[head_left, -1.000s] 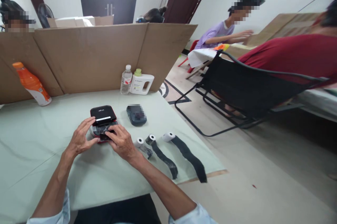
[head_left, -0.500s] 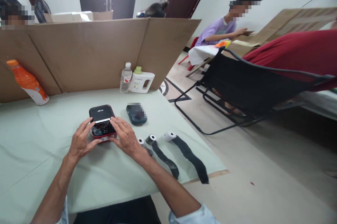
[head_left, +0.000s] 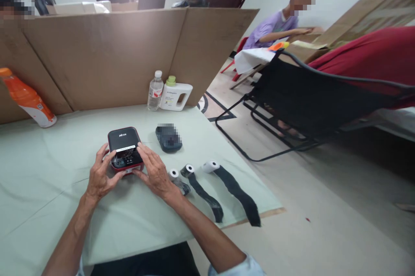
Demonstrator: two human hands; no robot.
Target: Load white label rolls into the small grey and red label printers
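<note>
A small black box with red sides [head_left: 123,138], which looks like a receipt printer, sits on the table before me. Its top has a white strip across the middle and a glossy front half. My left hand [head_left: 100,176] grips its left side, with the thumb at the front lower edge and the fingers along the top edge. On the opposite side, my right hand [head_left: 154,172] holds it the same way. Just beyond my right forearm lie several paper rolls, among them a white roll [head_left: 210,166] with a long dark strip [head_left: 241,194] unrolled from it.
A dark handheld device [head_left: 168,138] lies behind the rolls. Against the cardboard screen [head_left: 123,55] stand a water bottle [head_left: 155,91], a white jug [head_left: 177,96] and an orange bottle [head_left: 30,99]. A black folding chair [head_left: 317,99] and a person in purple [head_left: 272,30] are at right.
The camera view has tilted down a little, so the background sits higher. My hands keep their hold on the printer, with only slight finger shifts.
</note>
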